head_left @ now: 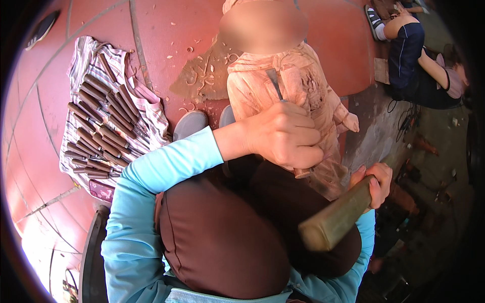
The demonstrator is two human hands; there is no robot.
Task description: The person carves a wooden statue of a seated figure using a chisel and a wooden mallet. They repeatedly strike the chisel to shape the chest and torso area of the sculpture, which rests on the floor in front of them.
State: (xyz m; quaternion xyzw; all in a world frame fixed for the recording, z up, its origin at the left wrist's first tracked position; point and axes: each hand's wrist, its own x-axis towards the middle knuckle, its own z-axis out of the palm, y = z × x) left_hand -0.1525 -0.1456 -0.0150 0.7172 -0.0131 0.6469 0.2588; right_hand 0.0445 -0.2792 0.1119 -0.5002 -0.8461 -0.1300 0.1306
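A carved wooden figure [247,81] in pale, orange-tinted wood lies in front of my knees, with carved folds and a rough, gouged patch on its body. My left hand [285,134] is closed around the handle of a chisel [274,81]. Its flat metal blade points away from me over the figure's chest, and the butt of the handle shows below my fist. To the right, my right hand [379,187] grips a blocky wooden mallet [336,217]. The mallet's thick end hangs over my right thigh, apart from the chisel.
Several brown-handled carving tools [103,121] lie on a striped cloth [83,50] at the left. Wood shavings [199,76] are scattered over the red tiled floor [333,30]. Another person [406,55] sits at the upper right, near dark cables [404,121].
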